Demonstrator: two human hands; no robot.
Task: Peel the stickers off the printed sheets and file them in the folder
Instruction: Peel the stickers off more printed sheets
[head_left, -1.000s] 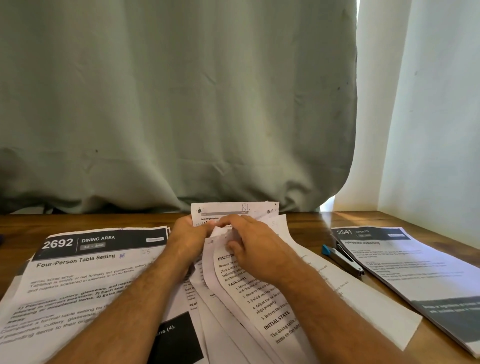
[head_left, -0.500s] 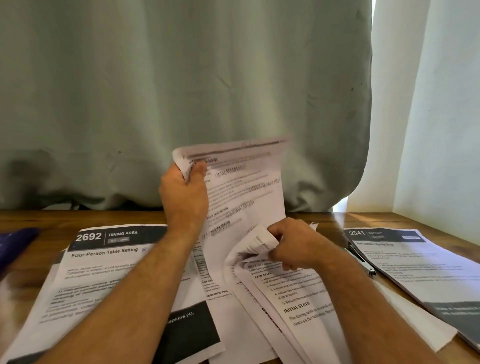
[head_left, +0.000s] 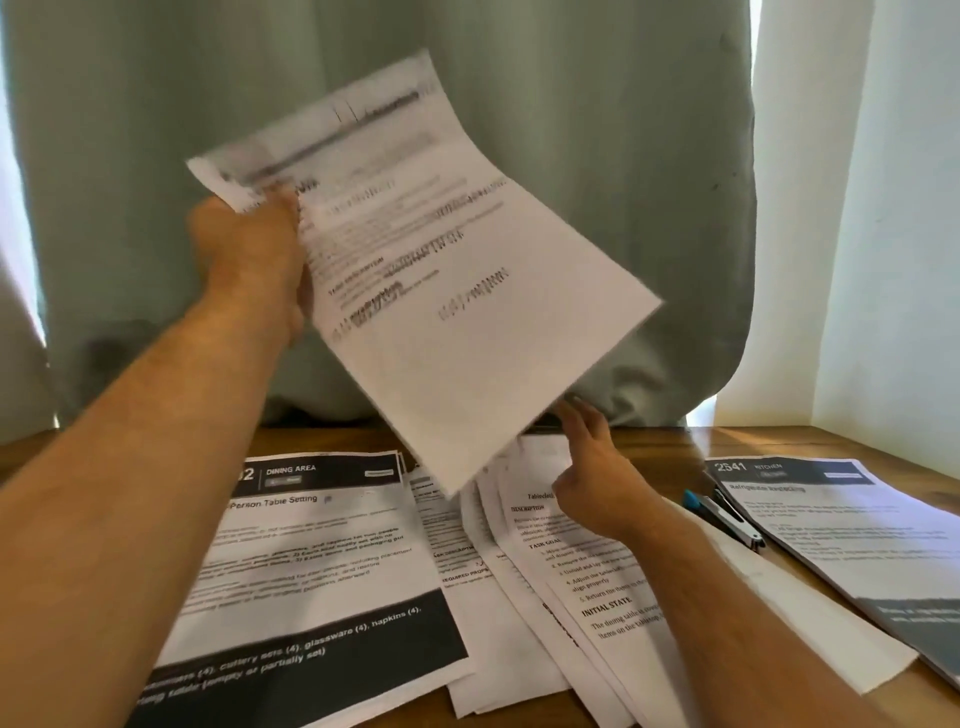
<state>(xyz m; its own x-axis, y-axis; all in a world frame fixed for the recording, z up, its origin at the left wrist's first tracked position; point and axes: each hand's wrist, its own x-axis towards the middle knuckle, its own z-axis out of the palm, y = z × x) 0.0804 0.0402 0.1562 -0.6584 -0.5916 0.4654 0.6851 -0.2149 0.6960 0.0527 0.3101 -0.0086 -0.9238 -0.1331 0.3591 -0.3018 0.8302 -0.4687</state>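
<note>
The left hand (head_left: 254, 254) pinches the top corner of a white printed sheet (head_left: 436, 270), raised and tilted — long axis slanting down toward the open, empty right hand (head_left: 597, 478) — the nearer hand to the fanned white pages (head_left: 561, 571) mid-tabletop; no folder in view

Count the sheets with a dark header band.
2: the DINING AREA sheet left on the table, the KITCHEN sheet at right. The fanned middle pile may hide others.

Matt paper sheets (head_left: 332, 551) on a smooth wooden table (head_left: 810, 441), cloth curtain (head_left: 597, 156) behind.
</note>
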